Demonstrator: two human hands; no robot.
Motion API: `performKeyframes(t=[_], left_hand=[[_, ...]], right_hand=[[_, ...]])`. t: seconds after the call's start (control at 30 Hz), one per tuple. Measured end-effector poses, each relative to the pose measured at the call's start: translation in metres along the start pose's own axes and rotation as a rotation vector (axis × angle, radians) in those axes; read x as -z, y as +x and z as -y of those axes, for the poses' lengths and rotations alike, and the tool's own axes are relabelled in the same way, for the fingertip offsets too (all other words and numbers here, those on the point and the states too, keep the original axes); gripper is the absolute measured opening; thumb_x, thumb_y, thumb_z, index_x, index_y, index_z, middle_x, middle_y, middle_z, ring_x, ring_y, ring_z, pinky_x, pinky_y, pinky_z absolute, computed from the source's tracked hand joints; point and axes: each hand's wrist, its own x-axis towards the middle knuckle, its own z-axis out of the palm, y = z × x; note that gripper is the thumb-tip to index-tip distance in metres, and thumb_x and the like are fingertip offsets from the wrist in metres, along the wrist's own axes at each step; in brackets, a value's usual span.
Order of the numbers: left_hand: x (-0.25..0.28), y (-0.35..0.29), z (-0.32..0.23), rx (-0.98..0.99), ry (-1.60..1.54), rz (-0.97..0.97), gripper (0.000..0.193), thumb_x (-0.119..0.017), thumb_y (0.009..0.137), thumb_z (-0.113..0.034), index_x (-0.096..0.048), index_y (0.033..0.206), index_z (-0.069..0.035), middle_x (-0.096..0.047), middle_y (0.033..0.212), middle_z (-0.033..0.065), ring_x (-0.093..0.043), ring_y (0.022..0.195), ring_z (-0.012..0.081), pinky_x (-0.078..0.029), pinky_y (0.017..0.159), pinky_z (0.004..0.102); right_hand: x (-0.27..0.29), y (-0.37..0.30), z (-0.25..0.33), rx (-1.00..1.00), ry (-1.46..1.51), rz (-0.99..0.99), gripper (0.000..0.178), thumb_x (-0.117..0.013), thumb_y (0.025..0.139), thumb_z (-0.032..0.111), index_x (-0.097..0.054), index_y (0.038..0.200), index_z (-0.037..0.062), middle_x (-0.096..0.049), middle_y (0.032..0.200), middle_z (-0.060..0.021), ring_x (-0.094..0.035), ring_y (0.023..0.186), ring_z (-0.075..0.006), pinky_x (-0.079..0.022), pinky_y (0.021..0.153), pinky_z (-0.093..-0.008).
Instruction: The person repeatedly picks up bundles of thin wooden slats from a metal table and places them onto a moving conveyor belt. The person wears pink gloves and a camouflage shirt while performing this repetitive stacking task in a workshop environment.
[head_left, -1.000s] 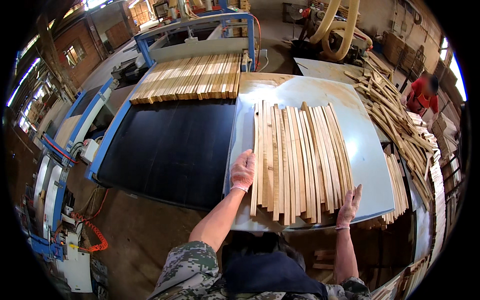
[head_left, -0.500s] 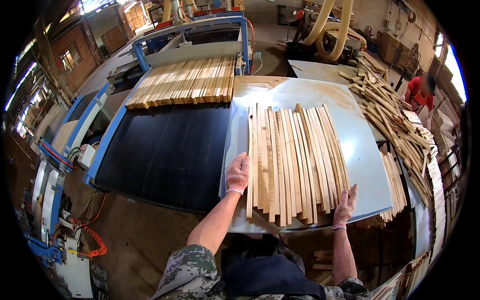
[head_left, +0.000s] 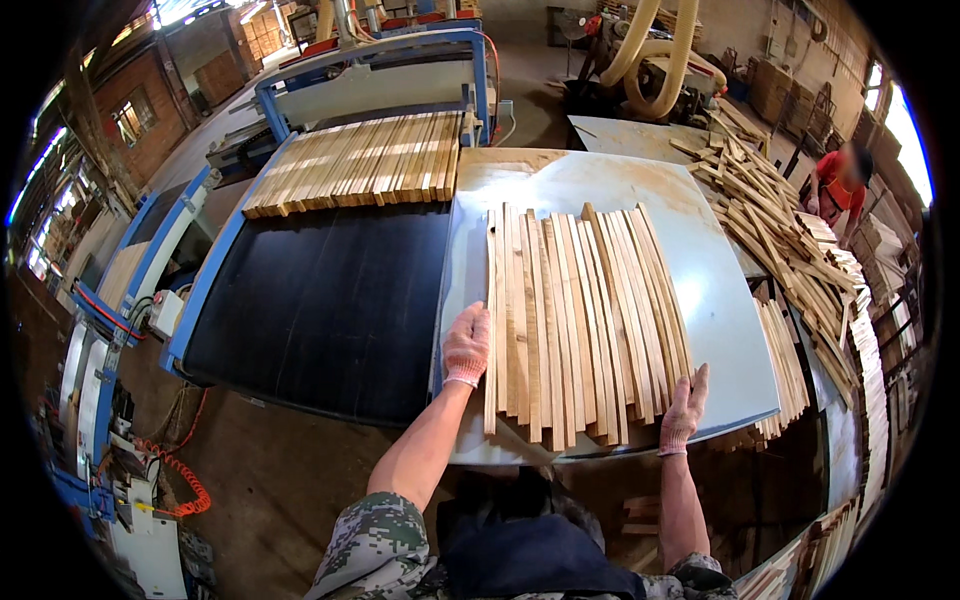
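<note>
A row of long, narrow wooden strips [head_left: 575, 330] lies side by side on a smooth pale-blue tabletop [head_left: 720, 300], with uneven near ends. My left hand [head_left: 466, 343], in a pinkish glove, rests along the outer side of the leftmost strip, its fingers close together and pointing away from me. On the opposite side, my gloved right hand [head_left: 684, 410] lies against the rightmost strip near its near end, fingers extended. The row sits between both hands; neither wraps around a strip. The fingertips on the strip side are partly hidden.
Left of the tabletop is a machine's black conveyor belt [head_left: 325, 310], with packed wooden strips [head_left: 360, 160] at its far end under a blue frame [head_left: 480, 80]. Loose strips [head_left: 775, 215] pile up at right, where a person in red [head_left: 838, 185] stands. An orange coiled hose [head_left: 185, 480] hangs lower left.
The whole view has shifted slightly, so everything sits a little farther left. My hands stay against the two sides of the row, with little visible movement of the strips.
</note>
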Motion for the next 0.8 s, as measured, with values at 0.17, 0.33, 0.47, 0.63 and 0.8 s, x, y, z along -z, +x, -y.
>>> performKeyframes(t=[0.17,0.33,0.47,0.63,0.8], left_hand=[[0.002,0.000,-0.004,-0.001,0.054,0.005,0.044,-0.062,0.108,-0.037,-0.072,0.131,-0.001,-0.074,0.130,0.0196,-0.070,0.123,0.0339,-0.054,0.106,0.0395],[0.002,0.000,-0.007,0.029,0.019,0.008,0.043,-0.062,0.108,-0.037,-0.072,0.131,-0.001,-0.074,0.130,0.0197,-0.070,0.123,0.0343,-0.053,0.107,0.0392],[0.001,-0.001,-0.007,0.029,-0.048,0.013,0.043,-0.063,0.108,-0.037,-0.072,0.132,-0.002,-0.074,0.130,0.0205,-0.070,0.123,0.0340,-0.053,0.107,0.0393],[0.001,-0.001,-0.006,-0.009,0.031,-0.012,0.045,-0.062,0.108,-0.039,-0.072,0.132,-0.003,-0.074,0.129,0.0210,-0.070,0.122,0.0362,-0.053,0.106,0.0412],[0.001,-0.004,-0.006,-0.048,0.038,-0.037,0.043,-0.062,0.107,-0.038,-0.073,0.129,-0.002,-0.074,0.127,0.0207,-0.069,0.123,0.0374,-0.053,0.107,0.0429]], right_hand=[[-0.001,0.001,-0.003,-0.008,0.045,-0.004,0.064,-0.057,0.111,0.023,-0.034,0.165,-0.0044,-0.039,0.167,-0.0256,-0.042,0.153,-0.0347,-0.033,0.127,-0.0420],[-0.001,0.001,-0.003,-0.004,0.021,0.006,0.065,-0.056,0.111,0.024,-0.033,0.165,-0.0036,-0.039,0.168,-0.0248,-0.041,0.154,-0.0340,-0.033,0.127,-0.0418],[0.001,0.000,-0.004,0.007,0.039,0.011,0.066,-0.056,0.111,0.025,-0.032,0.166,-0.0026,-0.038,0.169,-0.0239,-0.040,0.155,-0.0336,-0.032,0.127,-0.0413],[0.020,0.013,-0.005,-0.098,0.082,0.054,0.061,-0.058,0.111,0.027,-0.042,0.163,-0.0008,-0.045,0.167,-0.0183,-0.044,0.152,-0.0277,-0.033,0.127,-0.0391],[0.051,0.071,0.005,-0.352,0.185,0.357,0.052,-0.061,0.111,0.034,-0.059,0.152,0.0013,-0.071,0.125,-0.0044,-0.066,0.108,-0.0156,-0.053,0.093,-0.0298]])
